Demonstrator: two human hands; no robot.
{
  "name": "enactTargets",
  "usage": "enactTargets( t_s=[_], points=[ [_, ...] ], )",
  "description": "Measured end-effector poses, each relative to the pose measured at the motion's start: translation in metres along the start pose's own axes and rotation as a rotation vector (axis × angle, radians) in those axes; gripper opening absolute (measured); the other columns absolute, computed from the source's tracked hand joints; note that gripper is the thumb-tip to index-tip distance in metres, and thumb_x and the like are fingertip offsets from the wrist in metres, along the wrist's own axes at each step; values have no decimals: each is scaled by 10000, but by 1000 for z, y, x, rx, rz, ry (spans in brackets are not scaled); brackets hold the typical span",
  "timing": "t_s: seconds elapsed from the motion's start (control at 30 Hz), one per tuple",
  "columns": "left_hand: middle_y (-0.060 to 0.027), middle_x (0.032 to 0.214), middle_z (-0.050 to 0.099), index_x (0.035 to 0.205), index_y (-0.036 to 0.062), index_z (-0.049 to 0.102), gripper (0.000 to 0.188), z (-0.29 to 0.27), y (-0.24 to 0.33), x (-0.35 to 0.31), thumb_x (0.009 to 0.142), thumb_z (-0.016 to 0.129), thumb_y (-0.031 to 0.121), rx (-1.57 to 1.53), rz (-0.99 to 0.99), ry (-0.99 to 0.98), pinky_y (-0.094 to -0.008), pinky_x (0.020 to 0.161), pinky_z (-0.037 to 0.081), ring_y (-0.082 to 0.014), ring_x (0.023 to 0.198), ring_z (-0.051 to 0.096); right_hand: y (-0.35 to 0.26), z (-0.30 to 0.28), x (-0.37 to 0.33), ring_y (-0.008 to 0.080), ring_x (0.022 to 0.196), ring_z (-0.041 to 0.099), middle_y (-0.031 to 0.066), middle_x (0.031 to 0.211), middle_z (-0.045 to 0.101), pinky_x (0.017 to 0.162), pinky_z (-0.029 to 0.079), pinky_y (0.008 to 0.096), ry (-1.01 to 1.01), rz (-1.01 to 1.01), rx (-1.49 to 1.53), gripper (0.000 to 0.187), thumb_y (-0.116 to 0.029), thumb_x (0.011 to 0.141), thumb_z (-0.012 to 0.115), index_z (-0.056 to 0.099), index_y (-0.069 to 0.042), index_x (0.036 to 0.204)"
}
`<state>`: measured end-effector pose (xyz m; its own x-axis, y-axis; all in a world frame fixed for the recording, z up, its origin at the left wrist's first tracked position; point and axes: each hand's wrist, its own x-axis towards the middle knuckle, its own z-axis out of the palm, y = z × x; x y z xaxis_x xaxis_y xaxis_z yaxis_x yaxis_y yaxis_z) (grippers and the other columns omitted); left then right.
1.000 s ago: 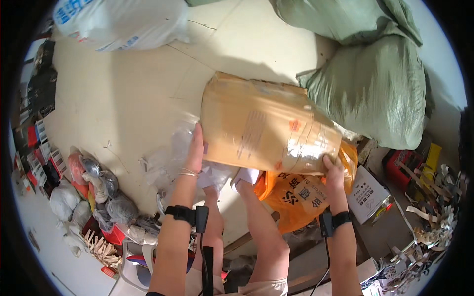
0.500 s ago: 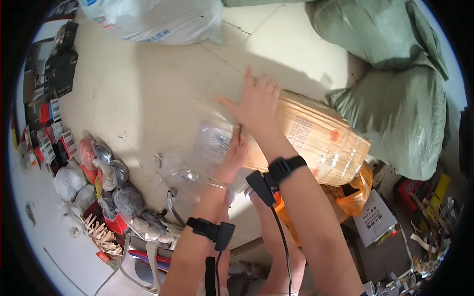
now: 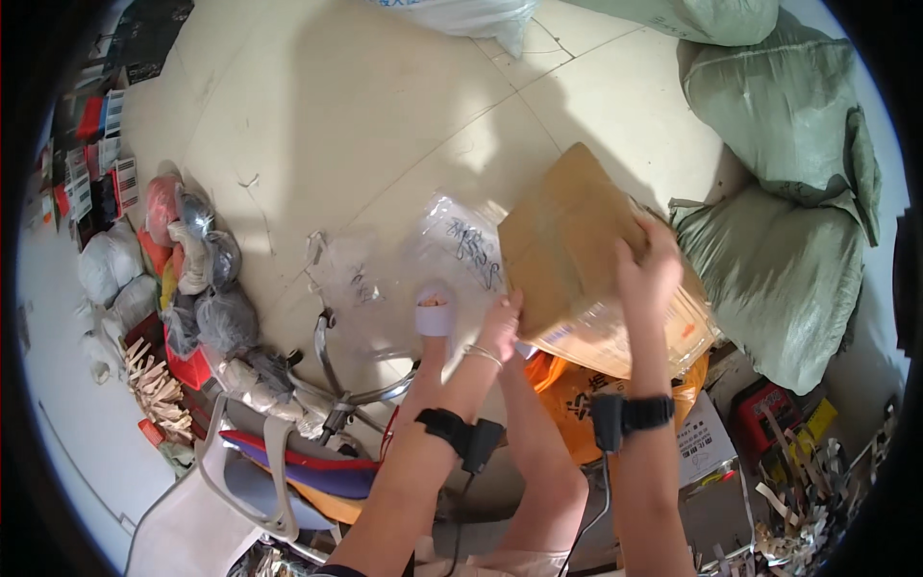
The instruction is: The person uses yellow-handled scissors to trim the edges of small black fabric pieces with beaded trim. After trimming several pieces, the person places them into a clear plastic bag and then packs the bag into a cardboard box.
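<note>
A brown cardboard box (image 3: 562, 226) is tilted up in front of me, its plain face turned toward me and a taped, printed side below. My right hand (image 3: 652, 274) grips its right edge, with the fingers bent over the rim. At the lower left corner my left hand (image 3: 502, 325) is closed on the box; its fingertips are partly hidden. Left of the box, clear plastic bags (image 3: 452, 240) with dark handwriting lie on the floor by my foot. Below the box sits an orange plastic bag (image 3: 577, 409), partly covered by it.
Stuffed green woven sacks (image 3: 769, 288) stand close on the right, and a white sack (image 3: 461, 14) lies at the far edge. A chair base (image 3: 332, 394) and several tied plastic bags (image 3: 226, 317) are on the left. A white carton (image 3: 707, 442) sits at lower right.
The box has been tipped up, so its plain face now shows. My right hand has moved right onto its edge, and my left hand to its lower corner. The view has shifted.
</note>
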<state>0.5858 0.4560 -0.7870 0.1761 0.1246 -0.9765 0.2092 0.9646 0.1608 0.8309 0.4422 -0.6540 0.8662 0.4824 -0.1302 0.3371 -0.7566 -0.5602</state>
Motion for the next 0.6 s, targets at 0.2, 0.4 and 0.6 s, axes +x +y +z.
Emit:
enactTargets(
  t_s=[0.2, 0.4, 0.6],
  points=[
    [-32, 764, 519, 1038, 55, 578, 264, 67, -8, -153, 916, 620, 285, 714, 342, 120, -311, 783, 438, -146, 882, 520, 27, -142, -44, 141, 860, 603, 86, 952, 671, 812, 481, 272, 85, 280, 468, 325, -15, 758, 711, 640, 49, 1069],
    [-149, 884, 505, 856, 29, 587, 222, 142, 54, -306, 865, 655, 240, 966, 473, 76, -362, 694, 477, -245, 800, 593, 74, -256, -111, 146, 962, 588, 90, 1049, 631, 891, 445, 284, 226, 463, 739, 265, 71, 810, 627, 599, 24, 1069],
    [-271, 1235, 406, 750, 11, 532, 292, 119, 17, -365, 810, 698, 244, 1246, 750, 25, -422, 655, 476, -335, 751, 604, 71, -320, -188, 137, 953, 587, 74, 1050, 633, 892, 441, 270, 280, 484, 687, 246, 78, 820, 621, 598, 16, 1057]
  ],
)
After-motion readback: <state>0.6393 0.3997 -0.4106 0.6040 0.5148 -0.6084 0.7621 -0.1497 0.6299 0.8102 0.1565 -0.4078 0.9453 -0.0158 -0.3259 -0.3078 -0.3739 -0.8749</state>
